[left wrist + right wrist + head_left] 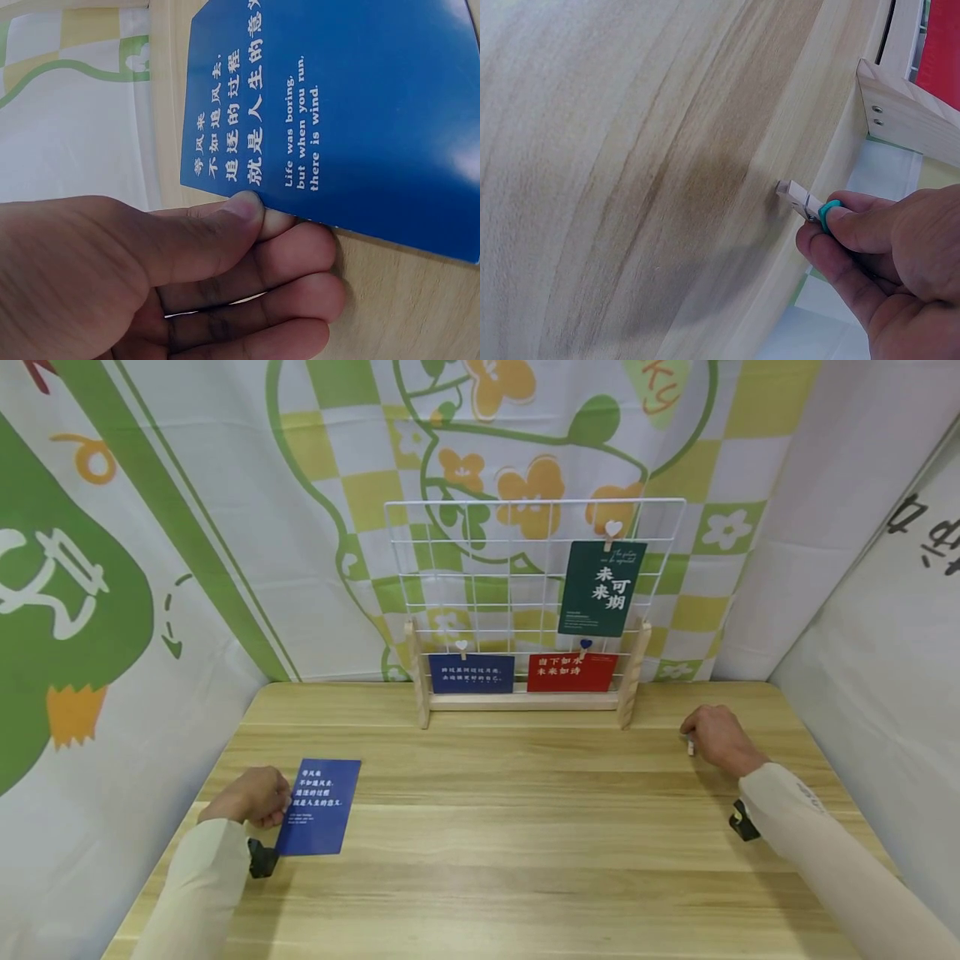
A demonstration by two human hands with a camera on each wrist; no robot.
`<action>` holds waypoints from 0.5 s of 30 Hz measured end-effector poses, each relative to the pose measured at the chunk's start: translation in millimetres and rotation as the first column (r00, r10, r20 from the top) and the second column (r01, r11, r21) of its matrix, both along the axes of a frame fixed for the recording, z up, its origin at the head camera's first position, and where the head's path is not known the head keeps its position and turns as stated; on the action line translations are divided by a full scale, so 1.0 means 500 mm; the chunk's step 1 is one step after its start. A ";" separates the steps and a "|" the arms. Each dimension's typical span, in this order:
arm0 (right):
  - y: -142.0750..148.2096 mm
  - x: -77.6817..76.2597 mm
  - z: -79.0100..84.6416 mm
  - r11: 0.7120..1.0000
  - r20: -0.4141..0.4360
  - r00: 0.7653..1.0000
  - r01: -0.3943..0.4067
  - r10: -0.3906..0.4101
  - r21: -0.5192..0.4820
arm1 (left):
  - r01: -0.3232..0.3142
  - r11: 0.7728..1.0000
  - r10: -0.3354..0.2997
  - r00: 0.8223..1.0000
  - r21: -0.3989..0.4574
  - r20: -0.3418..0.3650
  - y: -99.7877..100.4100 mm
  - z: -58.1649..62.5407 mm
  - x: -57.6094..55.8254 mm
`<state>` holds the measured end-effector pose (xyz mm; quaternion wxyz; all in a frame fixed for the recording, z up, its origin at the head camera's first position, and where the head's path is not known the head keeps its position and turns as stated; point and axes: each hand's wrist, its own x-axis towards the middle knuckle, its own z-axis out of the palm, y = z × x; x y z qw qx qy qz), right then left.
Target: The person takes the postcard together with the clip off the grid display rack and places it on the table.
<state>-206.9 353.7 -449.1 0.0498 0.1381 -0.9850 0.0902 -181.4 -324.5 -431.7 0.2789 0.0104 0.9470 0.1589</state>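
At the left of the table, my left hand (258, 795) pinches the long edge of a blue card (322, 810) between thumb and forefinger. White Chinese and English lettering covers part of the card (337, 112) in the left wrist view. Over the table's right side, my right hand (718, 737) pinches a small wooden clothespin (799, 198) with a teal piece at its gripped end. The clothespin's tips point away from the fingers, close over the wood. Between the hands, farther back, stands a white wire grid (480, 556) in a wooden stand (517, 702).
Clipped to the grid are a green card (600, 589) at upper right, a blue card (472, 675) at lower left and a red card (573, 673) at lower right. A patterned curtain (337, 527) hangs behind the wood-grain table (525, 827).
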 end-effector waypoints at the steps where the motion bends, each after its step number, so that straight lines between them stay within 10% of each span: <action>1: 0.000 0.000 0.000 1.000 0.001 1.000 0.001 -0.001 -0.002 | -0.003 1.000 0.003 1.000 0.001 0.000 0.000 -0.001 0.000; 15: 0.006 0.000 -0.009 1.000 0.003 1.000 0.006 -0.006 -0.013 | -0.002 1.000 0.002 1.000 -0.012 0.005 0.003 0.000 0.002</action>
